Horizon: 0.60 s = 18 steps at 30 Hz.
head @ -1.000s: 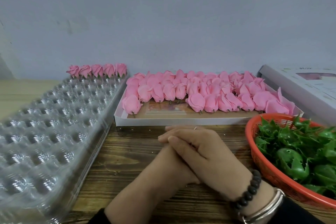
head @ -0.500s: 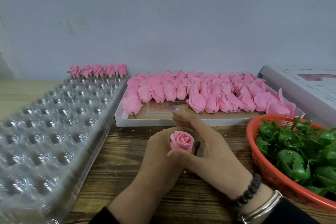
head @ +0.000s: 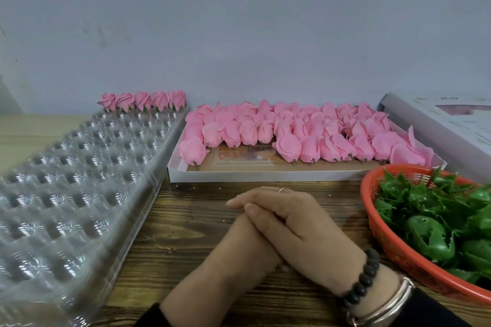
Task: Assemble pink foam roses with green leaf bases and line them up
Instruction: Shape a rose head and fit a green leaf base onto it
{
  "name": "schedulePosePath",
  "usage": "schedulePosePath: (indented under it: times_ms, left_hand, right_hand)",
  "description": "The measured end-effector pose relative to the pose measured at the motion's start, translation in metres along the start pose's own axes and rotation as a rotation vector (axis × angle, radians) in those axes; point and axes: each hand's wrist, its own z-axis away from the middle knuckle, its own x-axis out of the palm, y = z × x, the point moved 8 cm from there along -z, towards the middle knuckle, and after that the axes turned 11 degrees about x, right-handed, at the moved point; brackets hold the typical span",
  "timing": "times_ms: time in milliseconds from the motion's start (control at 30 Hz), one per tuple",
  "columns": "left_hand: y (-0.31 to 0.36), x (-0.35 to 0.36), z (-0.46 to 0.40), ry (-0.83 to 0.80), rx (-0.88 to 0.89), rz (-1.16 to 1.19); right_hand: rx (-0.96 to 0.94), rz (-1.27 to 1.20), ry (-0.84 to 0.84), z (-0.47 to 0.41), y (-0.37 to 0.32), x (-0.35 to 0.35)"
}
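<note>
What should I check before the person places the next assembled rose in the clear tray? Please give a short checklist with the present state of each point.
1. Rose in hand: cannot tell. The right hand lies cupped over the left hand; nothing between them shows.
2. Free cells in the clear tray: ok, most are empty.
3. Finished row of roses at the tray's far edge: ok, five stand side by side.
4. Supply of pink rose heads in the white box: ok, many remain.
5. Green leaf bases in the orange basket: ok, plenty.
</note>
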Motion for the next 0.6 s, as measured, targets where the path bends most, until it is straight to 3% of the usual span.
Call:
schedulePosePath:
  times_ms: [133, 333, 433, 533, 600]
  left_hand:
    - [0.003, 0.002, -0.005, -0.056, 0.067, 0.082]
    - [0.005, -0.014, -0.008, 0.064, 0.157, 0.033]
    - [-0.007, -0.015, -0.007, 0.125, 0.095, -0.053]
    - [0.003, -0.01, -0.007, 0.127, 0.187, -0.255]
    - [0.009, -0.005, -0.008, 0.123, 0.21, -0.232]
  right_hand:
    - [0.095, -0.001, 0.012, -0.001, 0.015, -0.003]
    - [0.148, -0.15, 0.016, -0.002, 0.028, -0.006]
    - [0.092, -0.199, 0.122, 0.0, 0.02, -0.009]
    - [0.032, -0.201, 0.274, 0.003, 0.011, -0.012]
    - [0.03, -0.168, 0.318, 0.003, 0.011, -0.013]
